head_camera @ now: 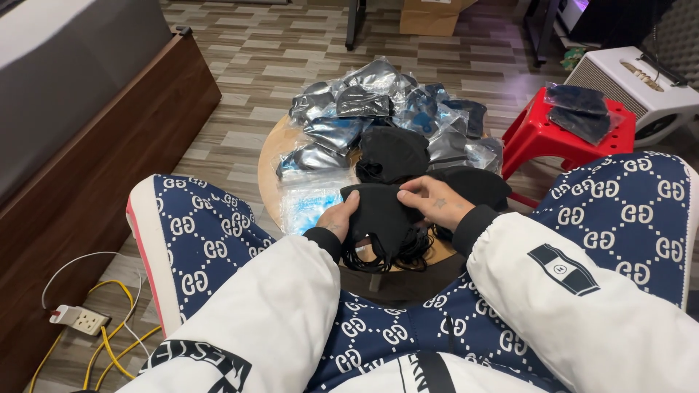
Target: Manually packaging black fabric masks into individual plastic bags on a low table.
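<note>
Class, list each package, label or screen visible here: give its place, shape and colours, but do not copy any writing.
Plastic bags: heaped on the round table, clear and shiny, dark cloth inside.
Flat packet: table's near left edge, clear with pale blue print.
Bagged cloth: on the red stool, clear over black.
Cardboard box: floor at top, brown.
No screens.

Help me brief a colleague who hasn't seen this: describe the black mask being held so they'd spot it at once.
Start at the round wooden table between the knees. At its near edge, the left hand and right hand pinch one black mask from either side. Unlike the bagged masks heaped behind, it is unwrapped, with ear loops dangling.
</note>
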